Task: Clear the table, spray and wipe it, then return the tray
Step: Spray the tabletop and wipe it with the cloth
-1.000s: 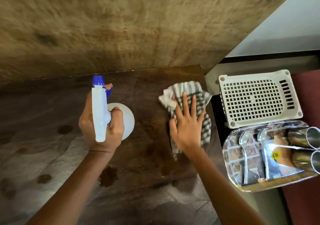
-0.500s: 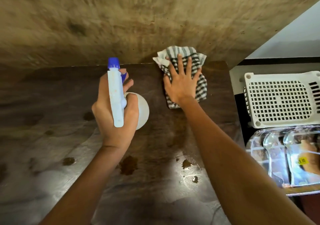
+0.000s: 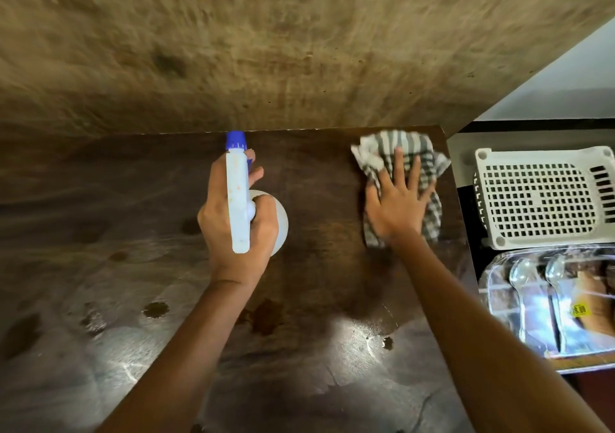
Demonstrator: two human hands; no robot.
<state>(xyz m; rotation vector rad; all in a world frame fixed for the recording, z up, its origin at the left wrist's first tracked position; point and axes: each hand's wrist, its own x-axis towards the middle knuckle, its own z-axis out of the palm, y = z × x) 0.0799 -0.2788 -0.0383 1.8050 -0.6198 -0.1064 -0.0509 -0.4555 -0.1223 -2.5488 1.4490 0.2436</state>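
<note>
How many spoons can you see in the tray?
2. One spoon lies in the clear tray, the other spoon just right of it. The frame edge crops the tray, so more may hide.

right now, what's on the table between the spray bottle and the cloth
Nothing: in the head view the stretch of table between the spray bottle in the left hand and the cloth under the right hand is bare wood.

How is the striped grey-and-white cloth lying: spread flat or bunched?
Bunched: the striped grey-and-white cloth shows crumpled folds around the right hand, which presses on it with straight fingers.
</note>
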